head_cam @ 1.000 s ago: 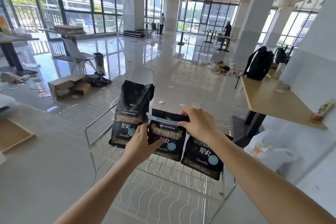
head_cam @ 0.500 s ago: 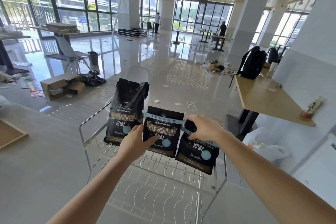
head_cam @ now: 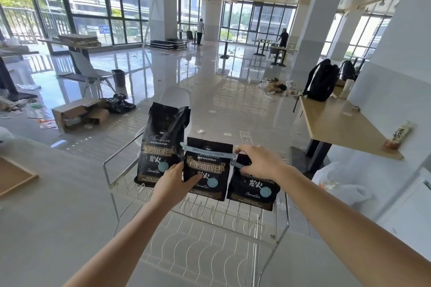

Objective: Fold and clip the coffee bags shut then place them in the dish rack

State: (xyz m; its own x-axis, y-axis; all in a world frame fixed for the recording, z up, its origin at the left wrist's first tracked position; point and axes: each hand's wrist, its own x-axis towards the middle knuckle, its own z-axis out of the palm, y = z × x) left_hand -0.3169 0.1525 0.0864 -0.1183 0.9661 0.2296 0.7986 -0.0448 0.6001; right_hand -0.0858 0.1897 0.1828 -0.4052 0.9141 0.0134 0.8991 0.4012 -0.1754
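Dish rack sits at the near counter edge with three coffee bags standing in its far slots; the tall left bag is unclipped and could tip, and a careless release may knock the middle bag over. Left hand grips the middle bag's lower left edge; right hand pinches narrowly on the blue clip at its right end, beside the right bag.

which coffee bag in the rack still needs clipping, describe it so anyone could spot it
Find the wire dish rack on the grey counter; three black coffee bags stand along its far side. It is the leftmost bag: the tallest, its top unfolded, with no blue clip.
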